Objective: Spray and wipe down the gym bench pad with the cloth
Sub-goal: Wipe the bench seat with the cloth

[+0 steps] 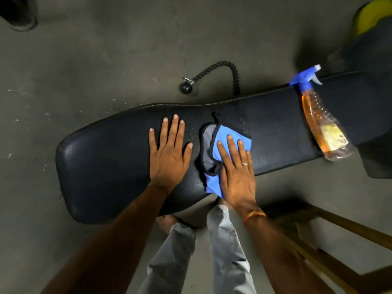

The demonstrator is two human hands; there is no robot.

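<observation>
A long black bench pad (101, 166) runs from lower left to upper right. My left hand (167, 153) lies flat on the pad with fingers spread, holding nothing. Just to its right, my right hand (235, 168) presses flat on a blue and grey cloth (212, 145) that lies crumpled on the middle of the pad. A spray bottle (318, 117) with orange liquid and a blue trigger head lies on its side across the pad's right part, apart from both hands.
A black rope handle (222, 71) with a ball end lies on the concrete floor beyond the bench. A wooden frame (331, 240) stands at lower right. Dark equipment with a yellow part (369, 20) sits at upper right. My legs are below the bench's near edge.
</observation>
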